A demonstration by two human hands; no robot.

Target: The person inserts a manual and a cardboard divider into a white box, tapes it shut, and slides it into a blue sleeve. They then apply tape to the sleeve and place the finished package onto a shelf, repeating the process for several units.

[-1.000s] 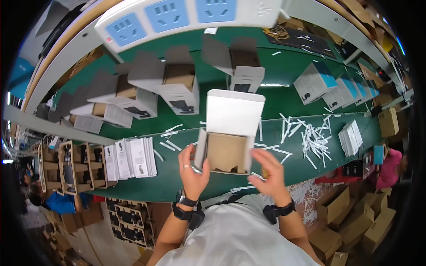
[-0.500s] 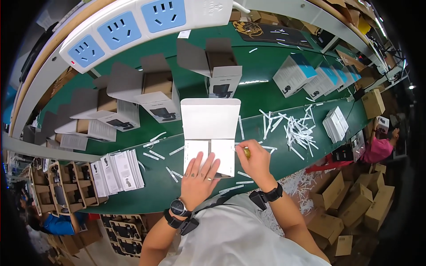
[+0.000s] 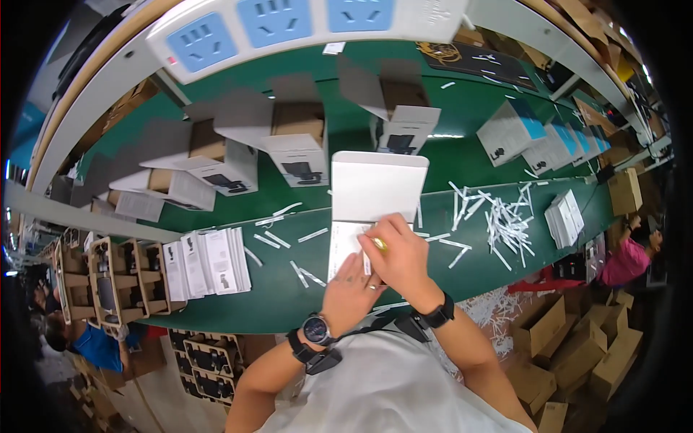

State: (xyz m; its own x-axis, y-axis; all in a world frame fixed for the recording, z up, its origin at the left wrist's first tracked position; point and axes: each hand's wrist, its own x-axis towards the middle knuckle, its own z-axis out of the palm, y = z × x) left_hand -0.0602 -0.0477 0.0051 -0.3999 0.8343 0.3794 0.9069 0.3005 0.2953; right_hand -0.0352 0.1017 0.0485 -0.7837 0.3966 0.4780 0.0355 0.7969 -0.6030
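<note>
Fingers [image 3: 372, 249] flat on white box [image 3: 375, 191], white strips [image 3: 505, 216] and leaflets [image 3: 209, 260] alongside.

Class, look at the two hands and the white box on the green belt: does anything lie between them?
Nothing visible does. The left hand and right hand both rest directly on the white box, right crossing over left.

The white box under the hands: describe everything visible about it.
The white box is a plain, matte carton that looks like cardboard, lying on the green table right in front of the person. Its lid flap is open and spread away from the person, blank and unprinted. The body lies nearer, mostly covered by the hands: the left hand presses on its lower part and the right hand rests across its right side. Thin white strips lie scattered around it.
</note>
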